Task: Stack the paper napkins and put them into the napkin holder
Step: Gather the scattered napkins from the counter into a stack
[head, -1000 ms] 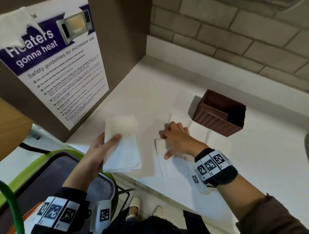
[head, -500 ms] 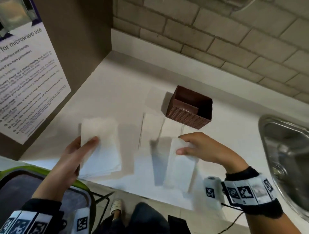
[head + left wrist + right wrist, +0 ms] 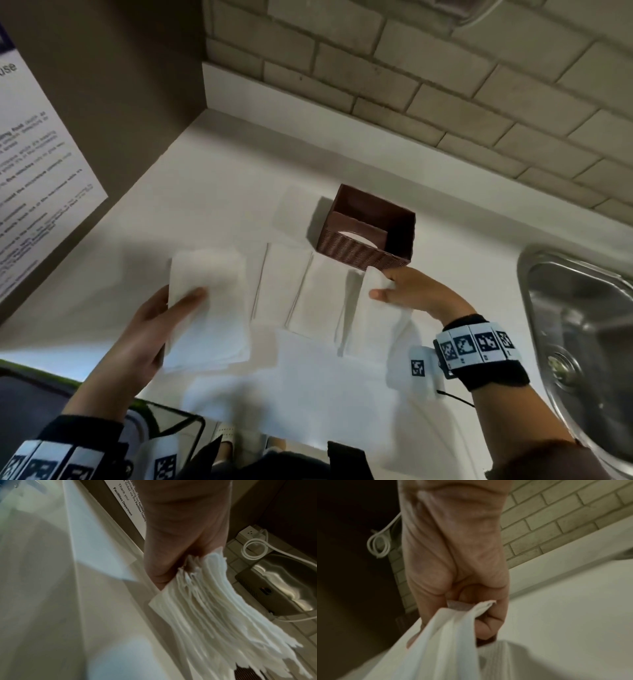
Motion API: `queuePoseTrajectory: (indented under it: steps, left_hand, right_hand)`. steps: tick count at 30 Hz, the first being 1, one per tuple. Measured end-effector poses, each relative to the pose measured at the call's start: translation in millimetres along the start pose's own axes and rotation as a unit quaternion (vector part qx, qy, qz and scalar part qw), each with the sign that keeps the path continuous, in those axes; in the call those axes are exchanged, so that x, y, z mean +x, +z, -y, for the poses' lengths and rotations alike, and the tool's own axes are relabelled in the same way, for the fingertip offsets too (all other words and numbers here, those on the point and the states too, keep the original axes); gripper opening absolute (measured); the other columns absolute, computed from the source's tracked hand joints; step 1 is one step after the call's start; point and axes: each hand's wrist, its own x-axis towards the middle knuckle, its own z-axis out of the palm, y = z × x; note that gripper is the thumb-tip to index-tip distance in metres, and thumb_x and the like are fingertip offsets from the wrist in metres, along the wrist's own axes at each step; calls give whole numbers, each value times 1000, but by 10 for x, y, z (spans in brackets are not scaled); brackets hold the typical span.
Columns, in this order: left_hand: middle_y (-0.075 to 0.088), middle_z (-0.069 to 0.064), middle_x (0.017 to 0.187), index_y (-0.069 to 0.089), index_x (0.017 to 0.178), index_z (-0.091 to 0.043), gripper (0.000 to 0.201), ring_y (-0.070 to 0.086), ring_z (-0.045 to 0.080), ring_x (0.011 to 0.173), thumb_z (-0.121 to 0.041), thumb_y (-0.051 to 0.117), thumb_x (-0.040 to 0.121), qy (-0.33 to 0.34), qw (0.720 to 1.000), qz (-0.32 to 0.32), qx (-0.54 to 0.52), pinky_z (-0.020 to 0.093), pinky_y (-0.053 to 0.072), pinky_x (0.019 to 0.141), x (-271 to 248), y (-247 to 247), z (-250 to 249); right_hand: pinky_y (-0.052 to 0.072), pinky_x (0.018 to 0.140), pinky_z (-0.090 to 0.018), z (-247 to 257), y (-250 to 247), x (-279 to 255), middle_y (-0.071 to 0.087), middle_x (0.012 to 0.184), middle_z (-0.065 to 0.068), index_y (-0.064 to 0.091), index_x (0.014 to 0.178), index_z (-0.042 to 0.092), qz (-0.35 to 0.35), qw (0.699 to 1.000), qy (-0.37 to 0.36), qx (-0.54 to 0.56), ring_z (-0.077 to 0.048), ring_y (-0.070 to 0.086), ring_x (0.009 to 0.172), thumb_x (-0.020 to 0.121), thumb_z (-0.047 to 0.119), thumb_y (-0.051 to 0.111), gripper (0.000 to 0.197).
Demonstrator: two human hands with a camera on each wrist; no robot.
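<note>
Since half a second ago the right hand (image 3: pixel 414 294) has carried its single napkin (image 3: pixel 371 308) up toward the brown woven napkin holder (image 3: pixel 368 229), now just below it at frame centre. The right-wrist view shows fingers (image 3: pixel 486 626) pinching that napkin's folded edge. The left hand (image 3: pixel 144 339) grips the napkin stack (image 3: pixel 209 311), thumb on top; its fingers are hidden underneath. The left-wrist view alone shows the stack's fanned edges. Two napkins (image 3: pixel 291 284) lie flat between. The holder's contents are hard to make out. A steel sink (image 3: pixel 582 325) is cut off at right.
</note>
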Motion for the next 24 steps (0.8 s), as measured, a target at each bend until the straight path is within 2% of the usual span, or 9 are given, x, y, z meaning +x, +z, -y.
queuePoseTrajectory:
  steps: [2,6,9,11,16,18,20,22,24]
  left_hand:
    - [78,-1,105,68,116,-18,28,71,13,99,-26,62,90,-3,1000,-9,-3,32,50,86,12,33,15]
    - [77,4,104,68,117,-19,46,69,26,104,-38,76,76,-7,1000,-8,-6,45,51,92,22,99,52]
    - [78,0,100,69,114,-22,70,73,17,93,-57,82,55,12,1000,4,-1,37,52,79,24,142,37]
    - [77,2,105,69,114,-22,70,74,11,88,-56,82,54,18,1000,3,-7,34,51,75,42,158,22]
    - [78,0,103,68,115,-20,92,74,11,89,-69,83,37,31,999,11,-5,31,53,73,85,197,7]
    - [78,0,103,68,115,-20,94,74,11,89,-69,83,36,33,999,12,-6,26,55,69,94,202,8]
    - [78,2,103,68,114,-20,83,75,12,88,-65,82,45,31,999,8,-8,23,56,66,115,206,18]
    - [78,3,102,69,110,-21,61,75,13,88,-53,81,60,25,999,6,-18,27,55,67,112,205,10]
    - [78,-1,99,69,110,-23,67,74,14,90,-58,83,54,23,1000,3,-17,31,53,70,114,174,22]
  right_hand:
    - [43,94,-28,-23,-19,34,61,118,5,62,121,17,-4,1000,-11,21,-18,56,115,88,28,65,34]
    - [38,94,-26,-34,189,149,57,131,1,52,133,17,-58,997,-38,-40,-20,51,125,81,27,72,56]
    - [45,95,-35,-79,388,195,57,134,-3,47,133,19,-117,990,-17,-80,-25,55,119,75,30,78,67]
    - [47,97,-39,-111,458,198,53,135,-8,44,135,17,-130,986,-1,-108,-29,54,120,74,36,78,72]
    - [43,98,-37,-139,489,140,47,128,-11,53,124,12,-143,977,19,-157,-30,45,119,72,48,75,67]
    - [42,97,-35,-120,470,96,47,125,-9,58,117,13,-149,972,19,-180,-28,43,116,71,52,74,63]
    - [40,94,-32,-78,435,18,50,123,-4,62,116,15,-155,969,6,-194,-26,44,113,71,51,75,59]
    - [40,81,-24,-20,332,-129,58,111,0,61,118,18,-124,979,-17,-162,-22,50,104,74,45,75,53]
    - [35,69,-12,49,154,-312,60,94,7,61,110,19,-64,994,-51,-72,-15,54,93,77,37,75,40]
